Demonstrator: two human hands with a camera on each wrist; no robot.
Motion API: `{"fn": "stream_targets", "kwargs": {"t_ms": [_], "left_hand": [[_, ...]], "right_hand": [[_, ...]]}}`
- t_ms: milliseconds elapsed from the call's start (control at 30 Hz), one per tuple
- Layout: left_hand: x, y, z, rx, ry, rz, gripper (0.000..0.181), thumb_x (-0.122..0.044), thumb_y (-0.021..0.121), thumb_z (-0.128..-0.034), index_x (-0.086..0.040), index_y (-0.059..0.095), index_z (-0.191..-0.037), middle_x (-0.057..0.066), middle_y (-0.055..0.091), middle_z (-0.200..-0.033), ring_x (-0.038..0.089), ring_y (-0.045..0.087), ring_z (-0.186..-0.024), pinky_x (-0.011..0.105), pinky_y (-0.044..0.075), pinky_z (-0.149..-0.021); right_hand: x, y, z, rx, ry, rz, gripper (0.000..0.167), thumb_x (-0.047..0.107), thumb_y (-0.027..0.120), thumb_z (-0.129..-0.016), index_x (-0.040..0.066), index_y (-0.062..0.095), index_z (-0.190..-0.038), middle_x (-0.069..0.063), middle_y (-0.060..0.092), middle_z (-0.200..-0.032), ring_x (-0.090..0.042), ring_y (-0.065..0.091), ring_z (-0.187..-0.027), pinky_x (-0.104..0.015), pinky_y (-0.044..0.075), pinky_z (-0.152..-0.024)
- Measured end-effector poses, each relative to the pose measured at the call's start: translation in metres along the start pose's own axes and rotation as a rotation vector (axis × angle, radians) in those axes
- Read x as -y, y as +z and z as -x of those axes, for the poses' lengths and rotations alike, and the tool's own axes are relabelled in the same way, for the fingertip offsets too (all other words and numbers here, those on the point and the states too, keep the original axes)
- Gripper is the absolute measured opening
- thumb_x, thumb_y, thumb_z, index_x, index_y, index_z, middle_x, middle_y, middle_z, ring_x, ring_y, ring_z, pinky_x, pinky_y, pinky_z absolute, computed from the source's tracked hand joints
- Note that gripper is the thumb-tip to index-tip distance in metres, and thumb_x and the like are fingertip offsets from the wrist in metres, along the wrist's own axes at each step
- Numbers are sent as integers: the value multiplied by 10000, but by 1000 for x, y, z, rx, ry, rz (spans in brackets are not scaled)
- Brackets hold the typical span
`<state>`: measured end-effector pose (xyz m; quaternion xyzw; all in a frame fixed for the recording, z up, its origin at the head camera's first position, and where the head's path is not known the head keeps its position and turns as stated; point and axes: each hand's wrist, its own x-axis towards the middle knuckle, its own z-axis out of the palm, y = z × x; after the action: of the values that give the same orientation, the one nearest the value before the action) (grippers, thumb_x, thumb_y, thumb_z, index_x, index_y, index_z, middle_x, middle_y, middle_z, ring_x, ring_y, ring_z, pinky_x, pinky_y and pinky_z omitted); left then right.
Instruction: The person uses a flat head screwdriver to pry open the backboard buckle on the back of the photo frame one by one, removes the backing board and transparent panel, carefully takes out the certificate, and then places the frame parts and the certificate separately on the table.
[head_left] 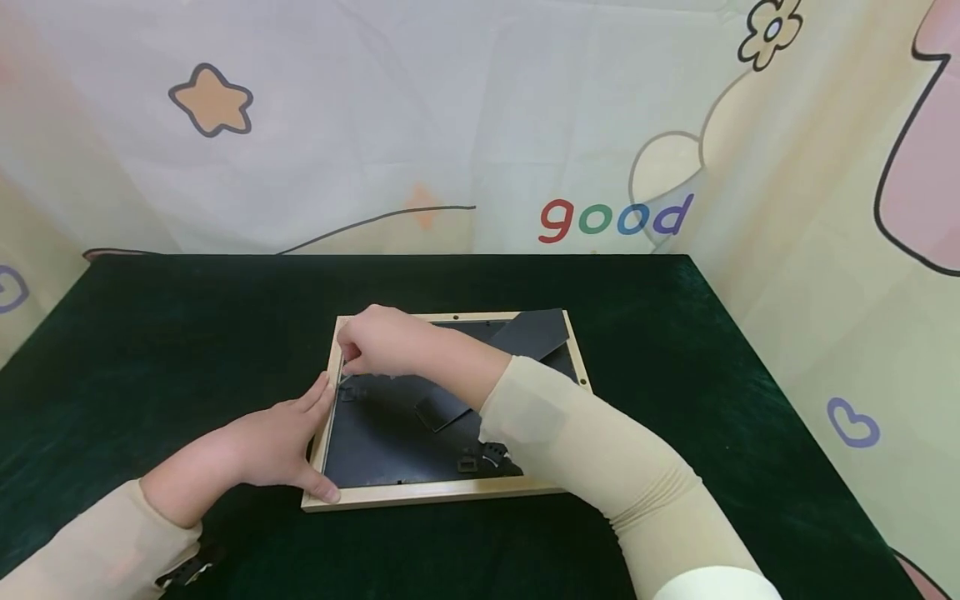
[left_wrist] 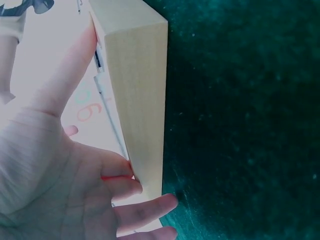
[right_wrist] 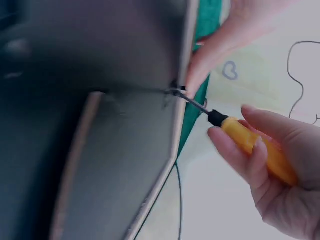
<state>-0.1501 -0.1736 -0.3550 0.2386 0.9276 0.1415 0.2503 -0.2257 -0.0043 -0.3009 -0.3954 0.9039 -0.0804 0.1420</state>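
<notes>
A picture frame with a pale wood border [head_left: 450, 492] lies face down, its black back panel [head_left: 390, 442] upward. My left hand [head_left: 273, 442] rests against the frame's left side, thumb at the near corner and fingers spread further up the edge. In the left wrist view these fingers [left_wrist: 122, 189] look fairly straight along the wood. My right hand [head_left: 393, 342] is over the far left part of the frame. It grips a yellow-handled screwdriver [right_wrist: 250, 142], whose thin shaft reaches the inner edge of the border. The exact contact of its tip is blurred.
A black easel stand [head_left: 528, 333] lies diagonally across the panel, partly under my right forearm. Small metal hangers [head_left: 467, 463] sit near the panel's edges. Dark green cloth [head_left: 187, 350] covers the table, and a printed curtain [head_left: 360, 125] hangs behind.
</notes>
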Motion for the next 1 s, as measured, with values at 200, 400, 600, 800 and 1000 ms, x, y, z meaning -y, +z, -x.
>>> {"fn": "stream_targets", "kwargs": {"t_ms": [200,400,600,800,1000], "left_hand": [[-2,-2,1,-12,3,5,1315,-646,752,-569,81,105,-1452,285,37,-1509,512,290,-1274,584,376,-932],[-2,-2,2,-15,15,12,1302,-644,750,-579,88,115,-1449,285,32,-1509,488,299,-1283,556,380,-946],[-2,-2,2,0,12,23,1296,-631,752,-586,76,100,-1455,278,13,-1513,492,285,-1288,565,370,-950],[-1,-1,2,7,15,2,1309,-653,736,-589,87,86,-1451,283,12,-1510,506,275,-1284,580,359,-949],[1,0,1,4,28,-5,1304,-667,727,-592,116,115,-1436,310,81,-1494,502,300,-1274,587,367,-936]], "right_hand": [[1,4,8,-35,-43,38,98,205,643,-892,130,678,-841,36,564,-685,-91,498,-635,-155,412,-594],[8,5,7,-39,-18,69,68,199,678,-864,137,688,-837,35,589,-703,-94,520,-645,-142,421,-589],[17,1,4,-8,63,17,48,160,654,-874,124,684,-863,29,608,-704,-69,561,-558,-146,436,-558],[28,-2,-4,8,134,27,165,235,630,-898,129,673,-1017,41,634,-835,-57,587,-668,-159,466,-627],[46,-2,-17,40,140,142,353,351,598,-907,157,624,-1202,51,663,-961,-63,606,-772,-172,490,-689]]}}
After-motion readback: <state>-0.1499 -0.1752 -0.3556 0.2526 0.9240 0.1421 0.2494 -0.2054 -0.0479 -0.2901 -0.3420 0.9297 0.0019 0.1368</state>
